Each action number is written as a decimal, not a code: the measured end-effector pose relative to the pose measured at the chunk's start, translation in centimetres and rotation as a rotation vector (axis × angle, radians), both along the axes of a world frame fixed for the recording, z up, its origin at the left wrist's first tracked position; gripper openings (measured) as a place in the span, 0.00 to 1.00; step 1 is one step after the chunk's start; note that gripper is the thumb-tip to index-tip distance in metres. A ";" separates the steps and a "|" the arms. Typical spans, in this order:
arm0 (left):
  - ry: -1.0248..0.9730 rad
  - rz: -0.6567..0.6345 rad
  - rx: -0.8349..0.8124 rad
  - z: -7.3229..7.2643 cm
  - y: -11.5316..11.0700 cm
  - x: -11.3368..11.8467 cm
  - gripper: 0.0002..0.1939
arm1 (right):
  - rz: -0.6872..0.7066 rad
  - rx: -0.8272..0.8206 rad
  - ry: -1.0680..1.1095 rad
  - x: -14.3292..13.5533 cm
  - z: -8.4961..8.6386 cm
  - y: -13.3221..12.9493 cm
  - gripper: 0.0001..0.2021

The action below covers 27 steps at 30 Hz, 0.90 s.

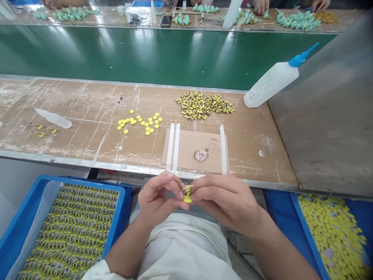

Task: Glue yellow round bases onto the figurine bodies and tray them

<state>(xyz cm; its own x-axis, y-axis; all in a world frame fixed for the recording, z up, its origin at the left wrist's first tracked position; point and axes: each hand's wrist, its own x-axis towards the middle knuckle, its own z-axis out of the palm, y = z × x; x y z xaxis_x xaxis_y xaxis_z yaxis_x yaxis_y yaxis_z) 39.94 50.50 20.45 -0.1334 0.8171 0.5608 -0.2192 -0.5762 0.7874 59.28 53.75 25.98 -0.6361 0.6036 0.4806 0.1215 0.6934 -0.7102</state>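
Between my two hands, just off the bench's front edge, is a small yellow figure with a round yellow disc at its bottom. My left hand pinches it from the left with thumb and fingertips. From the right, my right hand grips it, its fingers curled together. Beyond them, a cardboard piece with white tape strips bears a glossy blob. Loose yellow discs lie behind it to the left. A pile of small yellow and dark parts sits further back.
A white bottle with blue nozzle leans by the metal panel at right. A small bottle lies left. Blue trays stand below, left and right. Past the green belt, other people's hands work among teal pieces.
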 end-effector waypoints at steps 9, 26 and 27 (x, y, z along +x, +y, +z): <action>0.206 -0.038 0.100 -0.8 -0.4 -1.6 0.41 | -0.020 0.123 -0.160 -0.6 0.3 -0.5 0.05; 0.205 -0.049 0.071 -1.3 -0.6 -0.8 0.40 | -0.010 0.152 -0.145 0.2 0.1 -0.3 0.04; 0.211 -0.047 0.075 -1.2 -0.6 -0.8 0.40 | -0.008 0.154 -0.138 0.2 0.0 -0.3 0.03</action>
